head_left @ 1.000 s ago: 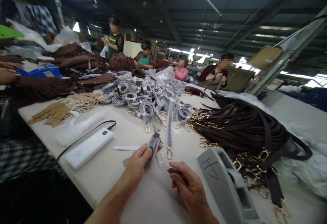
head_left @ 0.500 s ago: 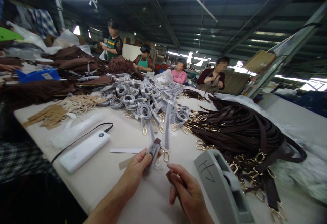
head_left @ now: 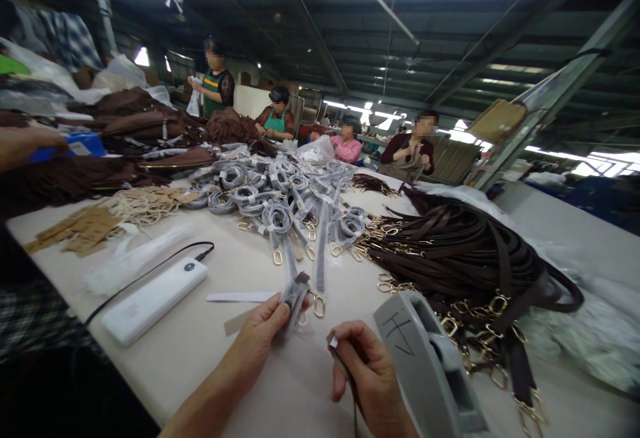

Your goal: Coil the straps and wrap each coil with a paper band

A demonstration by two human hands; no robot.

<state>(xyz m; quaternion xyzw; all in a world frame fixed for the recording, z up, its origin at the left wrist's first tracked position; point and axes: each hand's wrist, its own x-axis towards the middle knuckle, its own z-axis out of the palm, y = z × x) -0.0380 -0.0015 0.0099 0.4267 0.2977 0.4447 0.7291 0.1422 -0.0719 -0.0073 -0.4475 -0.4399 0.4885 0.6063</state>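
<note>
My left hand (head_left: 263, 331) is closed on a dark strap wrapped in cloudy plastic film (head_left: 295, 297), just above the table. A gold ring lies beside the wrapped strap (head_left: 319, 305). To the right, my right hand (head_left: 373, 375) pinches a narrow brown strip (head_left: 345, 366) that hangs down past the palm. A small white piece (head_left: 333, 341) shows at the strip's upper end, by the thumb and forefinger. The two hands are apart. Close beside my right hand stands a grey tape dispenser (head_left: 417, 351) with black marks on it.
Film-wrapped coiled straps (head_left: 277, 219) pile up ahead. A heap of dark brown straps with gold clasps (head_left: 465, 245) lies right. A white power bank (head_left: 155, 301) with a cable, and brown cards (head_left: 90, 228), lie left. A co-worker's arm (head_left: 30, 148) reaches in; several people work behind.
My right fingers have curled in, and a white end now shows on the strip. The left hand keeps its hold. A co-worker's arm has come in by the blue box. The view has shifted slightly.
</note>
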